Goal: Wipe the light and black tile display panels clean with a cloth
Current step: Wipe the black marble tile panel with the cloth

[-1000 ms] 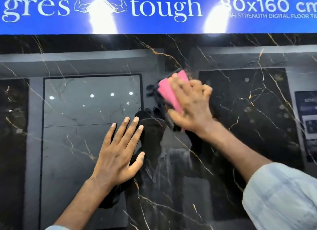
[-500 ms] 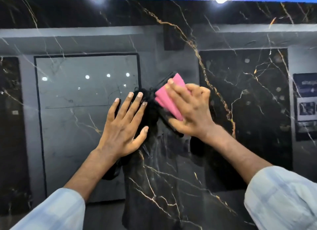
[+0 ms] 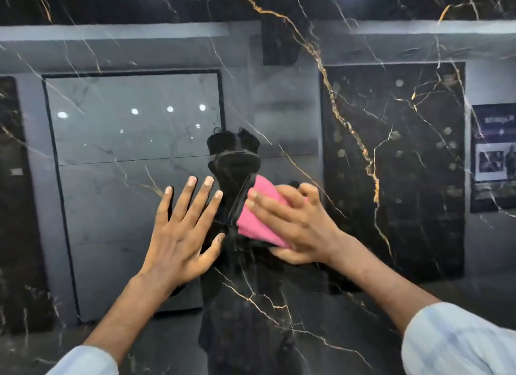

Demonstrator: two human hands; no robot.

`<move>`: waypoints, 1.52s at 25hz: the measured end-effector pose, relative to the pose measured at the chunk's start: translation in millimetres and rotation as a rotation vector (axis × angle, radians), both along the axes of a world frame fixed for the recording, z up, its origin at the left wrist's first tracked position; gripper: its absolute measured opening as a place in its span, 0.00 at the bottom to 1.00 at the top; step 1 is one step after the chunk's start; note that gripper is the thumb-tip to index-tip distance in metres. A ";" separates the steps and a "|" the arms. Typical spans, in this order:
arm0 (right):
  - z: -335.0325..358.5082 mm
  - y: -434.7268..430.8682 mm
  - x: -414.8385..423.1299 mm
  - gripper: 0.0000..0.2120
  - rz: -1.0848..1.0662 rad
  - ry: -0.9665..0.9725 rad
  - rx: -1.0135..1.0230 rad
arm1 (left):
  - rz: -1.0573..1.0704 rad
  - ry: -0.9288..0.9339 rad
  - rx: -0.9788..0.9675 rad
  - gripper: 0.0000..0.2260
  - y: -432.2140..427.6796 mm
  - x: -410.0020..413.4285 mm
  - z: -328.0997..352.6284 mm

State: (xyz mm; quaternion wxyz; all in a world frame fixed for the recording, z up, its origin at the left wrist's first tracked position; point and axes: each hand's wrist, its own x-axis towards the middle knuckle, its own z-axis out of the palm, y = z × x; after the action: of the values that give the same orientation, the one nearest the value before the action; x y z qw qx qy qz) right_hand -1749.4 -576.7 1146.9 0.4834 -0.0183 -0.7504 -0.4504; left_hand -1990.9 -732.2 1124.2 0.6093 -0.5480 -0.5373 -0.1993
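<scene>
R grip [image 3: 296,229] pinches pink cloth [image 3: 255,221] on black panel [image 3: 391,179]; L grip [image 3: 178,235] spread beside.

This looks like a tile showroom. A glossy black panel [image 3: 301,313], veined in gold and white, fills the whole view like a wall display. Its polish mirrors the room opposite. At 9 o'clock is a framed light panel [image 3: 134,140] of pale marble-look tiles. At 3 o'clock a dark panel [image 3: 396,165] is set in a grey wall, with a poster [image 3: 492,156] at the far right edge. Small round ceiling lights [image 3: 170,108] dot the pale tiles.
</scene>
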 end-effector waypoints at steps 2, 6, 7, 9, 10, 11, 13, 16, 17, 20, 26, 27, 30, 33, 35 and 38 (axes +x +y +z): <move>9.5 4.2 9.6 0.38 -0.034 -0.076 0.051 | -0.013 0.006 0.015 0.32 2.2 -0.8 -1.5; 38.6 5.8 16.8 0.35 -0.036 0.421 -0.262 | -0.040 0.003 0.046 0.32 5.1 -0.9 -4.7; 30.1 2.4 12.1 0.38 -0.029 0.467 -0.287 | -0.044 0.004 0.049 0.32 5.0 -1.1 -5.1; -5.6 -3.5 -0.2 0.40 -0.009 0.323 -0.159 | -0.045 0.001 0.049 0.31 4.6 -1.7 -5.4; -24.4 -6.6 -1.5 0.39 -0.013 0.160 -0.056 | -0.044 0.000 0.045 0.31 4.3 -1.7 -5.4; -35.0 -7.4 1.1 0.38 -0.026 0.016 0.018 | -0.044 -0.001 0.040 0.31 3.8 -1.6 -5.2; -26.5 0.0 12.1 0.36 -0.037 -0.050 0.033 | -0.054 -0.009 0.030 0.31 2.7 -1.4 -5.2; 2.2 10.9 28.0 0.34 -0.032 0.338 -0.232 | -0.088 -0.047 -0.004 0.33 0.2 0.7 -8.2; 2.2 10.5 29.3 0.35 -0.025 0.443 -0.309 | -0.100 -0.069 -0.020 0.33 -0.9 2.7 -11.0; -54.0 0.1 12.9 0.38 0.022 0.313 -0.223 | -0.164 -0.114 -0.059 0.32 -7.7 8.9 -28.4; -83.7 3.8 26.4 0.31 -0.006 0.004 -0.143 | -0.144 -0.086 -0.125 0.32 -21.4 -0.7 -97.8; -70.9 7.8 30.5 0.32 -0.015 0.183 -0.235 | -0.117 -0.075 -0.116 0.33 -19.9 -2.7 -101.4; -77.9 -3.3 19.9 0.38 0.003 0.461 -0.411 | -0.084 -0.072 -0.078 0.33 -14.1 -3.3 -103.7; -139.7 -17.5 3.9 0.34 0.038 0.000 -0.182 | -0.088 -0.075 -0.054 0.32 -11.0 -3.6 -107.6; -142.4 -9.6 15.9 0.28 0.044 -0.113 -0.140 | -0.091 -0.070 -0.045 0.32 -10.3 -4.9 -108.8; -118.3 4.2 36.6 0.34 0.028 0.273 -0.391 | -0.099 -0.066 -0.028 0.32 -9.5 -4.9 -108.0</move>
State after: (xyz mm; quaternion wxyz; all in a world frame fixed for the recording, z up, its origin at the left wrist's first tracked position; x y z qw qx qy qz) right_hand -1712.9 -572.5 1028.5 0.5737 -0.1615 -0.7514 -0.2831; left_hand -1995.8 -741.8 1016.2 0.5727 -0.5757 -0.5321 -0.2398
